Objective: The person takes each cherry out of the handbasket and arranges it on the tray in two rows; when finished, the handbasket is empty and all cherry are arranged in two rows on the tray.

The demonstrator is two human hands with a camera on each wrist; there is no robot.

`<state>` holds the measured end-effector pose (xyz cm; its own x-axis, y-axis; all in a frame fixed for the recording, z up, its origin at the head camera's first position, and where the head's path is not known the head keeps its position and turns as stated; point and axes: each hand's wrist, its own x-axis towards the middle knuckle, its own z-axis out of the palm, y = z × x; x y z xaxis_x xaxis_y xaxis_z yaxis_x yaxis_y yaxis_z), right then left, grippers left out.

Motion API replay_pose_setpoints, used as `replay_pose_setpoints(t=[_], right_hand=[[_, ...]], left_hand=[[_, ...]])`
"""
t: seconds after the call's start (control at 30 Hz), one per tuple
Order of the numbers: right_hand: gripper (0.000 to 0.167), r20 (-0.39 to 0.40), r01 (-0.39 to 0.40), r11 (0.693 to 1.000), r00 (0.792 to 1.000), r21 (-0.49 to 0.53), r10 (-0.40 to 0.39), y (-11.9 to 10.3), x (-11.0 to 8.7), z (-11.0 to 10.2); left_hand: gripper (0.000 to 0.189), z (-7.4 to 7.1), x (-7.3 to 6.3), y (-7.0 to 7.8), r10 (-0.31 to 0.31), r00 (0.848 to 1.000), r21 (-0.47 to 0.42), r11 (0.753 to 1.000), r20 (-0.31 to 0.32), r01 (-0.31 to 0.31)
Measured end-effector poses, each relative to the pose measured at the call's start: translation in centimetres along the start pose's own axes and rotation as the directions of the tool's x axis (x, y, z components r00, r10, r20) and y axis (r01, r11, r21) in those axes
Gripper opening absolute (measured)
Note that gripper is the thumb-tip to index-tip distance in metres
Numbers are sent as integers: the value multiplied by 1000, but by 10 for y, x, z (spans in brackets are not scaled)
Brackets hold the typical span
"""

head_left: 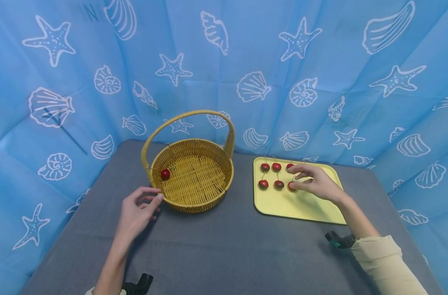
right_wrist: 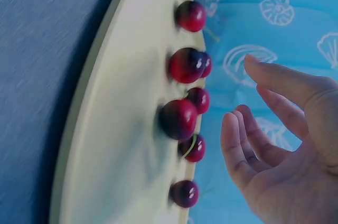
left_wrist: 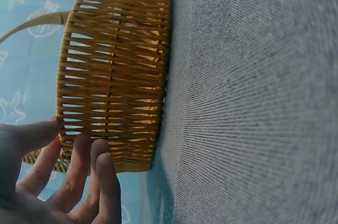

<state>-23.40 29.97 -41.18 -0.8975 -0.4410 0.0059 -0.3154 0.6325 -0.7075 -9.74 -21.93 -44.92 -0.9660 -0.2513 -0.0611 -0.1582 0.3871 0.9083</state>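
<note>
A round yellow wicker basket [head_left: 196, 205] with a tall handle stands left of centre, one red cherry [head_left: 165, 174] inside near its left wall. My left hand [head_left: 137, 211] pinches the basket's near-left rim; in the left wrist view its fingers lie against the outside of the woven wall [left_wrist: 113, 76]. On the right, a pale yellow tray [head_left: 283, 207] bears several dark red cherries [head_left: 279, 185] in two rows, some with green stems. Over the tray's right-hand cherries hovers my right hand [head_left: 316, 182], thumb and fingers apart. The right wrist view shows nothing between its fingers [right_wrist: 240, 158].
A grey cloth [head_left: 224, 250] covers the table. Behind and at both sides hangs a blue curtain [head_left: 246, 49] with white shells and starfish. The basket's arched handle [head_left: 194, 112] rises well above its rim. Dark bands [head_left: 339, 241] sit at both wrists.
</note>
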Motion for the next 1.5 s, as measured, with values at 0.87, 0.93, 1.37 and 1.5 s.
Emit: replay_pose_setpoints(t=[0.87, 0.93, 1.37, 1.5], right_hand=[[40, 57, 121, 972, 989, 203, -135, -86, 51, 43], [40, 67, 135, 967, 986, 215, -153, -94, 56, 48], [39, 137, 268, 922, 939, 280, -315, -131, 101, 85], [39, 133, 309, 913, 926, 267, -352, -145, 115, 93]], left_hand=[[35, 1, -1, 0, 13, 1000, -13, 1000, 0, -13], [35, 1, -1, 0, 18, 1000, -15, 1000, -1, -18], [32, 2, -1, -2, 57, 998, -46, 997, -16, -57], [32, 2, 0, -1, 51, 999, -42, 998, -16, -52]])
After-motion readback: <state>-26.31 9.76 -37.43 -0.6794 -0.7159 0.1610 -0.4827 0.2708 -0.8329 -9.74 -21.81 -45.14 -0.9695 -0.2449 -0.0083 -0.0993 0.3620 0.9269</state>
